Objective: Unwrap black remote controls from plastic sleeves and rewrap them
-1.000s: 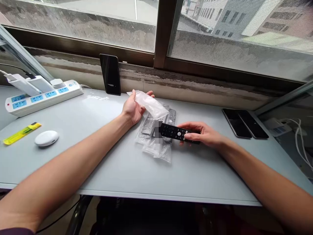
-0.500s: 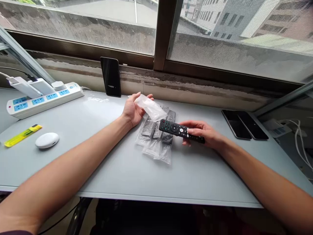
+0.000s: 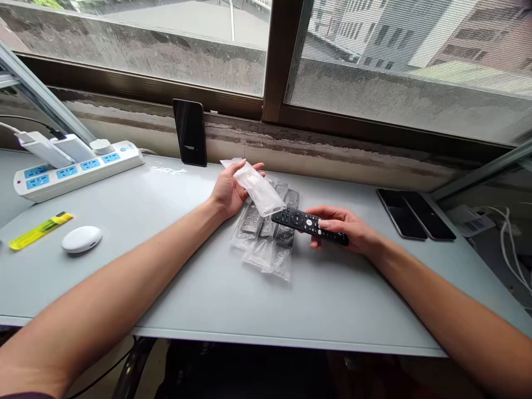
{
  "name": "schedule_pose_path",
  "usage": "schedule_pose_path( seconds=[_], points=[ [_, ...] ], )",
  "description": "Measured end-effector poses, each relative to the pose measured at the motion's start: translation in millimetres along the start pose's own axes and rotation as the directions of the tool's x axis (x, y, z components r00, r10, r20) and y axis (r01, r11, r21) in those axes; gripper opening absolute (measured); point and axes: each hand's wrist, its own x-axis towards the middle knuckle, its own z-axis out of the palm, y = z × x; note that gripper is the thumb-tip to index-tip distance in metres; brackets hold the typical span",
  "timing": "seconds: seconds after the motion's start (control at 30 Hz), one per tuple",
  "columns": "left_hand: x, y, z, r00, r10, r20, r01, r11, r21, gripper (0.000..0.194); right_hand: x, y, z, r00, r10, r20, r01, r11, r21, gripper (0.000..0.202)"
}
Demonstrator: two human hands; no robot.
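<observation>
A black remote control [image 3: 297, 219] with a white round button is gripped by my right hand [image 3: 344, 226], its thumb lying on the buttons. My left hand [image 3: 233, 191] pinches a translucent white plastic sleeve [image 3: 261, 191] between thumb and fingers. The sleeve's lower end overlaps the top corner of the remote in this view; whether they touch I cannot tell. Beneath both lie several bagged remotes [image 3: 266, 235] in clear plastic, side by side on the grey table [image 3: 199, 299].
A power strip [image 3: 78, 172] with plugged-in chargers is at the left, near a yellow packet [image 3: 40, 231] and a white oval case [image 3: 82, 239]. One phone [image 3: 190, 133] leans on the window wall. Two dark phones [image 3: 414, 214] lie at the right.
The plastic sleeve has tilted and dropped slightly, its lower end now over the remote's top corner. My right hand and the remote stay nearly still.
</observation>
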Motion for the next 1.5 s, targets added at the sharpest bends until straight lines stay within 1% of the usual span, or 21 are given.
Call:
schedule_pose_path(
  seconds=[0.17, 0.3, 0.4, 0.5, 0.6, 0.67, 0.77, 0.87, 0.93, 1.0, 1.07, 1.17, 1.27, 1.33, 1.43, 1.5],
  points=[
    [2, 1, -0.5, 1.000, -0.002, -0.021, 0.001, 1.000, -0.019, 0.051, -4, -1, -2, 1.000, 0.006, 0.030, -0.005, 0.999, -0.049, 0.040],
    [1, 0, 1.4, 0.998, 0.012, -0.054, -0.011, 1.000, 0.013, 0.039, -4, -2, -2, 0.999, -0.001, 0.037, 0.002, 1.000, -0.026, 0.039],
    [0, 0, 2.0, 0.998, 0.019, -0.063, -0.017, 0.999, 0.040, 0.037, -3, -2, -1, 1.000, 0.007, 0.016, -0.006, 0.999, -0.033, 0.041],
    [-1, 0, 2.3, 0.999, 0.018, -0.042, -0.016, 0.998, 0.052, 0.047, -1, -2, 0, 1.000, 0.019, -0.015, -0.020, 1.000, -0.013, 0.045],
    [-4, -2, 3.9, 1.000, 0.022, -0.004, -0.022, 0.997, 0.068, 0.066, 1, -1, 1, 0.998, 0.016, -0.057, -0.015, 1.000, 0.019, 0.044],
    [-8, -3, 5.3, 0.998, 0.044, 0.041, -0.049, 0.992, 0.120, 0.076, 3, 0, 1, 0.995, -0.004, -0.096, 0.008, 0.999, 0.047, 0.044],
    [-14, -6, 5.4, 0.981, 0.073, 0.178, -0.120, 0.956, 0.266, 0.084, 5, 2, 1, 0.991, -0.032, -0.129, 0.044, 0.994, 0.098, 0.045],
    [-18, -7, 2.1, 0.939, 0.057, 0.339, -0.201, 0.891, 0.407, 0.087, 5, 3, 2, 0.990, -0.039, -0.134, 0.055, 0.991, 0.119, 0.045],
    [-20, -6, -0.1, 0.910, 0.045, 0.412, -0.252, 0.848, 0.466, 0.086, 5, 3, 1, 0.990, -0.041, -0.137, 0.056, 0.993, 0.108, 0.044],
    [-21, -5, -1.2, 0.890, 0.029, 0.455, -0.286, 0.813, 0.507, 0.087, 4, 4, 0, 0.990, -0.042, -0.138, 0.055, 0.994, 0.095, 0.042],
    [-23, -3, -1.0, 0.874, -0.005, 0.485, -0.294, 0.790, 0.538, 0.089, 4, 5, -1, 0.990, -0.044, -0.133, 0.057, 0.994, 0.090, 0.040],
    [-24, 1, -0.1, 0.846, -0.055, 0.531, -0.292, 0.785, 0.547, 0.093, 5, 6, -3, 0.991, -0.045, -0.123, 0.057, 0.994, 0.096, 0.043],
    [-25, 2, 0.7, 0.814, -0.075, 0.576, -0.313, 0.780, 0.542, 0.098, 6, 6, -3, 0.989, -0.044, -0.141, 0.060, 0.992, 0.110, 0.044],
    [-25, 2, 1.7, 0.808, -0.089, 0.582, -0.320, 0.763, 0.562, 0.094, 6, 6, -2, 0.989, -0.050, -0.141, 0.064, 0.993, 0.100, 0.042],
    [-26, -1, 4.0, 0.826, -0.098, 0.555, -0.314, 0.738, 0.597, 0.072, 5, 7, 0, 0.992, -0.059, -0.113, 0.067, 0.996, 0.066, 0.042],
    [-26, -3, 5.3, 0.846, -0.073, 0.528, -0.318, 0.725, 0.611, 0.059, 5, 6, 1, 0.991, -0.058, -0.119, 0.068, 0.994, 0.083, 0.042]
  ],
)
